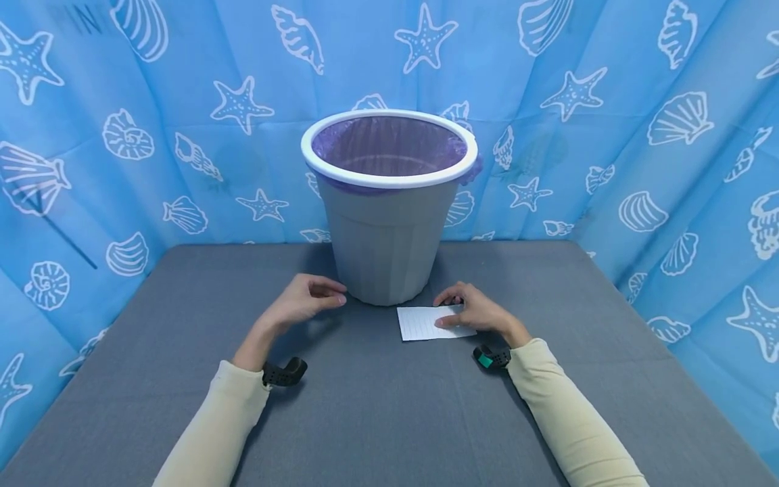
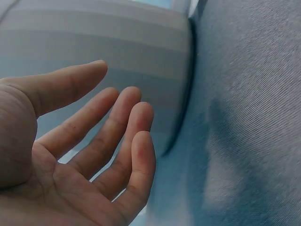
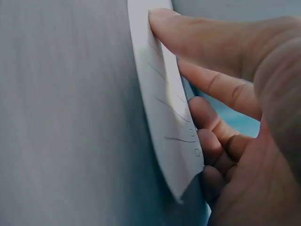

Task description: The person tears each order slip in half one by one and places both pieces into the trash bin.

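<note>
A small sheet of lined white paper (image 1: 418, 323) lies low over the table in front of the bin. My right hand (image 1: 482, 312) pinches it, the thumb on its printed face and the fingers behind its far edge; the right wrist view shows the paper (image 3: 162, 103) slightly bent, with lines and small marks. To the left, my left hand (image 1: 307, 297) hovers just above the table near the bin's base, holding nothing. Its fingers are loosely bent and apart from the thumb in the left wrist view.
A grey waste bin (image 1: 383, 237) with a white rim and purple liner (image 1: 389, 145) stands upright at the table's back edge. Grey cloth covers the table (image 1: 389, 419). A blue curtain (image 1: 243, 176) with shell and starfish prints hangs behind and along both sides.
</note>
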The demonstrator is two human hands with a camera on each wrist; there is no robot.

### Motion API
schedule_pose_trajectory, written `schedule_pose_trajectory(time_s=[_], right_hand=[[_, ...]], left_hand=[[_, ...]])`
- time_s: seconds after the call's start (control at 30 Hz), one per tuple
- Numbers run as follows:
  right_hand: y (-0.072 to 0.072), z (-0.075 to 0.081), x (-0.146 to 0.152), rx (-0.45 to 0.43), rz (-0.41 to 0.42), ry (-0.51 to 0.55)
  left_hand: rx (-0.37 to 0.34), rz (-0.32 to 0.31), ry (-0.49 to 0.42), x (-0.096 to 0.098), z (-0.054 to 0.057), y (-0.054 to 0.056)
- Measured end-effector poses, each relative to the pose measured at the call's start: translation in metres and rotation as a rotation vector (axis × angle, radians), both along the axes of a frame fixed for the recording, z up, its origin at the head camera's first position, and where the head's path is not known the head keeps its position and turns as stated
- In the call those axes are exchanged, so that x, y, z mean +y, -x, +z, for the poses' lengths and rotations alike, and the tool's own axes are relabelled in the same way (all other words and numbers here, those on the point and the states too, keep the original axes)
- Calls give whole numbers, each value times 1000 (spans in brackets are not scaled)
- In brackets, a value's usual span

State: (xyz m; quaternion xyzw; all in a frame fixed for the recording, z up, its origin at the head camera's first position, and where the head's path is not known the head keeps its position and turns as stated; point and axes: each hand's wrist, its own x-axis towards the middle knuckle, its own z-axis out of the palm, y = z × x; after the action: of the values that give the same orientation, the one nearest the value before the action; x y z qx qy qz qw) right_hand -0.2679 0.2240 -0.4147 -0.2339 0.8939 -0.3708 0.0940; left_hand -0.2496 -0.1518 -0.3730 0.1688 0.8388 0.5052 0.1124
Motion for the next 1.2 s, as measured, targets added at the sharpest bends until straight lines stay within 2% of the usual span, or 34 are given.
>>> schedule_pose_trajectory(time_s=[0.13,0.3,0.5,0.63,0.8,0.87,0.97,1.1,1.2], right_hand=[[-7,2,-21,3,34,-19],[-14,1,-44,16,78,-16],[-23,-3,-67,29,121,58],[-30,-5,-80,55,142,115],[-36,-9,-89,136,167,156],[-38,-10,-91,169,162,160],[-39,-12,-93,184,144,170],[-41,-12,-95,167,120,182],[-42,-13,-96,146,102,194]], left_hand=[[2,-22,6,6,-4,-1],[-31,-44,8,16,-11,-3],[-69,-69,46,26,-24,-2],[-84,-68,38,31,-28,-2],[-75,-155,42,39,-29,-5],[-58,-201,47,43,-31,-6],[-31,-236,55,46,-34,-7],[15,-247,69,48,-38,-9],[32,-230,74,49,-39,-10]])
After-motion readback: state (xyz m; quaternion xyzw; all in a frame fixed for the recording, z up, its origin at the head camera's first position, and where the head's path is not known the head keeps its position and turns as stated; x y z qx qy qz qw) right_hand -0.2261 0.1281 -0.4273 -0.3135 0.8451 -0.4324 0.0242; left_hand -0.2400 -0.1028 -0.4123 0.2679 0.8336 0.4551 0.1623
